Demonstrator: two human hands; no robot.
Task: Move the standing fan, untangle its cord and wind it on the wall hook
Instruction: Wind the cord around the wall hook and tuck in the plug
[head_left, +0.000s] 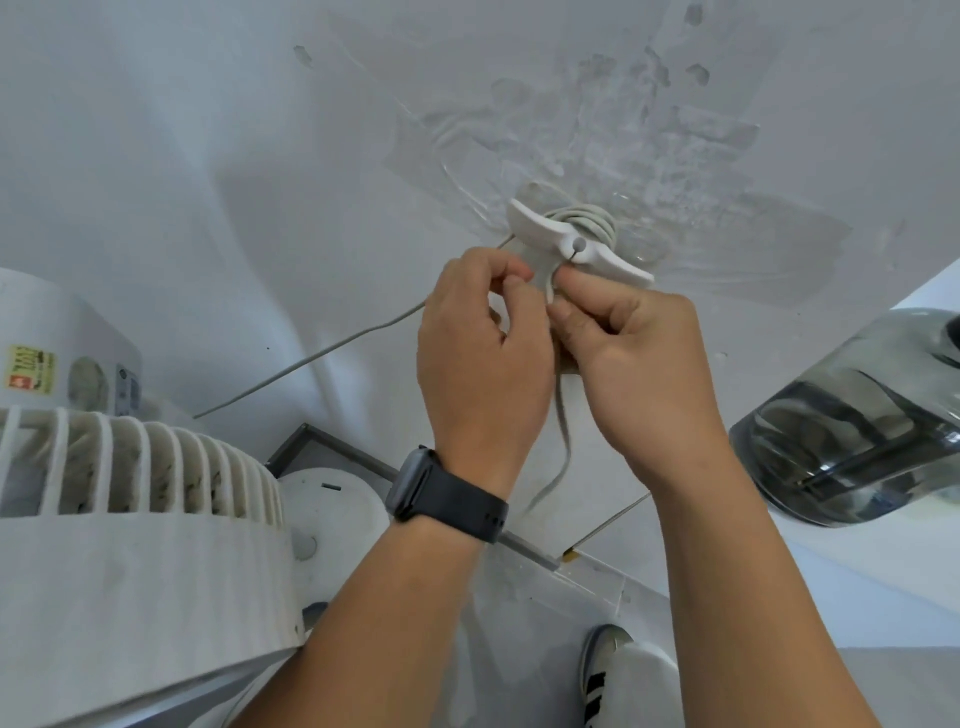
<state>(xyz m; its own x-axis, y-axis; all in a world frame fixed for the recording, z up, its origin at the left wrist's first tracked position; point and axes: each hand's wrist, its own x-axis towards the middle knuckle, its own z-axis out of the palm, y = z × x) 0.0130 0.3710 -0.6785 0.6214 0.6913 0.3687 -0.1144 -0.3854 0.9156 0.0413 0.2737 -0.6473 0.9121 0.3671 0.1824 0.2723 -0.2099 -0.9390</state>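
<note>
Both hands pinch the white cord (562, 441) just under the wall hook (576, 244): the left hand (480, 358) curls round it, the right hand (631, 353) nips it between thumb and fingertips. Several turns already sit on the hook, and the standing fan (135, 499) waits at the left, so winding looks nearly done; next, the slack hanging below needs another loop, kept taut

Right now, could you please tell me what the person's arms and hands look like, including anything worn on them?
Both forearms are bare, with no sleeves in view. The left hand has a dark smartwatch on its wrist: a dark grey rounded rectangular case on a black band with small holes along the strap. The right hand wears nothing: no watch, ring or glove shows.
</note>
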